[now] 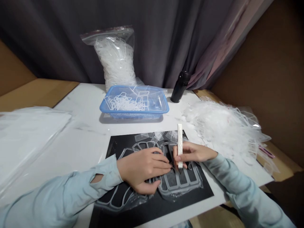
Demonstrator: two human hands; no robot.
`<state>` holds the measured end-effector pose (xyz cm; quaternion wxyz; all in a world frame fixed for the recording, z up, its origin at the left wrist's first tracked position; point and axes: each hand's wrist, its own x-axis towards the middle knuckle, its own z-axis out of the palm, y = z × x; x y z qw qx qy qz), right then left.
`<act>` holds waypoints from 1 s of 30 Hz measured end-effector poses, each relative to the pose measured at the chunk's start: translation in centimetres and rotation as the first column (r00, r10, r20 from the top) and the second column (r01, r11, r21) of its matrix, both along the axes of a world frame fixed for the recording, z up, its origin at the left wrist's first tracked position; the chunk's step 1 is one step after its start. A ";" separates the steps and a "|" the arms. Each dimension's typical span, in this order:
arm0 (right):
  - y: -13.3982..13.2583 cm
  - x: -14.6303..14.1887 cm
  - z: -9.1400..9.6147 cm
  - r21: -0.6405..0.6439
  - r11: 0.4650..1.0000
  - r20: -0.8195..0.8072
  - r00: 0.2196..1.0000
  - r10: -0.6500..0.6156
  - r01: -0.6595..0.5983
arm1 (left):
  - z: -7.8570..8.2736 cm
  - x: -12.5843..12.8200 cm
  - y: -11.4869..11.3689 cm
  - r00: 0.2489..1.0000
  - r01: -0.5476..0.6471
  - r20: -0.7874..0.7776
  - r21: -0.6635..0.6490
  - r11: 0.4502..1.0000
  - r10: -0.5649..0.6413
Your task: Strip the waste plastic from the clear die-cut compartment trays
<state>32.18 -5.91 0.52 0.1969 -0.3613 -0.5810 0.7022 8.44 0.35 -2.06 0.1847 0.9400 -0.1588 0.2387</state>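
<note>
A black mat (152,211) lies before me with a clear moulded plastic sheet (168,189) of rounded rectangular frames on it. My left hand (144,169) rests palm down on the sheet, its fingers stretched to the right and the thumb apart. Just beyond those fingertips, my right hand (190,152) grips a slim white-wrapped stick-shaped tool (180,139), held nearly upright with its lower end at the sheet. I cannot make out the tool's tip clearly. Small clear rectangular pieces (158,136) lie along the mat's far edge.
A blue basket (135,111) of white frames stands behind the mat, with a stuffed zip bag (116,60) behind it. A black bottle (180,87) is at its right. Plastic scraps (220,123) heap at right; clear sheets (28,136) stack at left.
</note>
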 end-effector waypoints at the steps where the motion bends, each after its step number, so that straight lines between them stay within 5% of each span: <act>1: 0.0 0.0 0.0 0.004 1.000 0.007 1.000 0.001 -0.001 | 0.0 0.0 -0.1 1.000 0.013 0.010 -0.009 1.000 -0.013; 5: 0.0 0.1 -0.1 0.019 1.000 0.042 0.999 0.013 -0.013 | 0.5 -0.2 -0.4 1.000 0.014 -0.012 -0.124 0.992 -0.016; 10: 0.0 0.0 0.0 0.040 0.999 0.052 0.998 0.028 -0.030 | 1.3 -0.1 -0.4 0.965 -0.138 -0.257 -0.341 0.930 0.049; 30: -0.1 -0.1 0.7 0.225 0.960 0.090 0.984 0.151 -0.168 | 1.0 0.1 -0.4 0.928 -0.214 -0.363 -0.323 0.922 0.088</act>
